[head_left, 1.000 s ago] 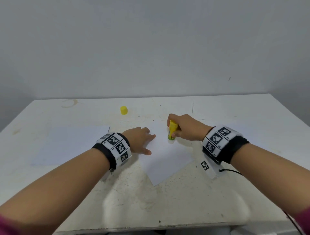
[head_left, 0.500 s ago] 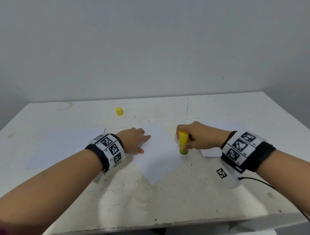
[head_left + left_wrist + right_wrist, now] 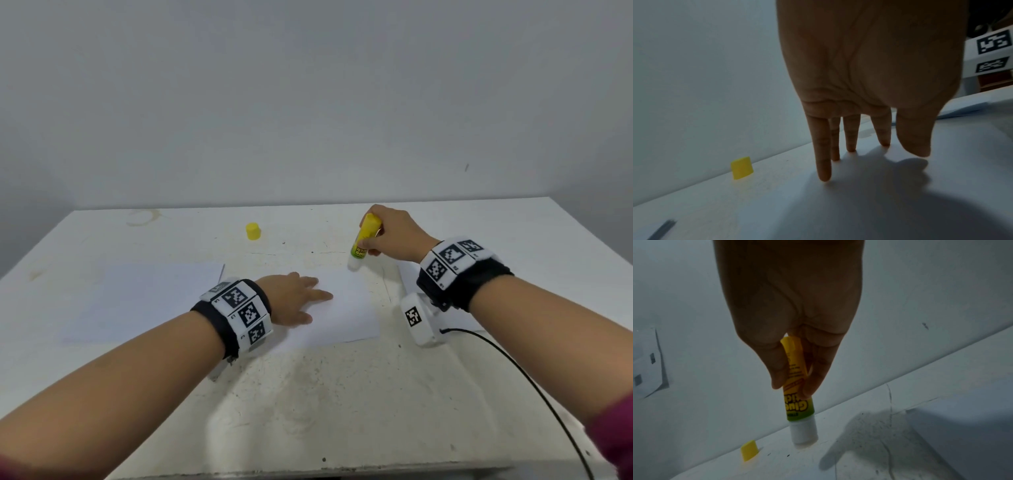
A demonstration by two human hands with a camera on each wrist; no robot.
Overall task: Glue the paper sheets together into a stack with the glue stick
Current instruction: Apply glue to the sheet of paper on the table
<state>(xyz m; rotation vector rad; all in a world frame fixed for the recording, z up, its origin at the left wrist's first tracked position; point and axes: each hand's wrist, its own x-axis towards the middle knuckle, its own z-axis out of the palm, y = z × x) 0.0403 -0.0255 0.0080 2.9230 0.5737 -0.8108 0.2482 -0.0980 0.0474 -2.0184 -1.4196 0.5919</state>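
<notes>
A white paper sheet (image 3: 342,308) lies in the middle of the table. My left hand (image 3: 294,301) rests flat on its left part, fingers (image 3: 824,162) straight and spread on the paper. My right hand (image 3: 390,236) grips a yellow glue stick (image 3: 363,240), uncapped, tip down at the sheet's far right corner. In the right wrist view the glue stick (image 3: 797,386) is pinched between thumb and fingers, and its white tip touches the surface. A second sheet (image 3: 144,301) lies at the left, and another sheet (image 3: 407,277) shows partly under my right wrist.
The yellow cap (image 3: 253,231) stands on the far part of the white table (image 3: 308,411), also seen as the cap (image 3: 741,168) in the left wrist view. A black cable (image 3: 513,370) runs from the right wrist camera toward the near right edge. A grey wall rises behind.
My right hand moved the glue stick from the sheet's right edge to its far right corner. The sheet now lies turned squarer to the table. My left hand stayed pressing on it.
</notes>
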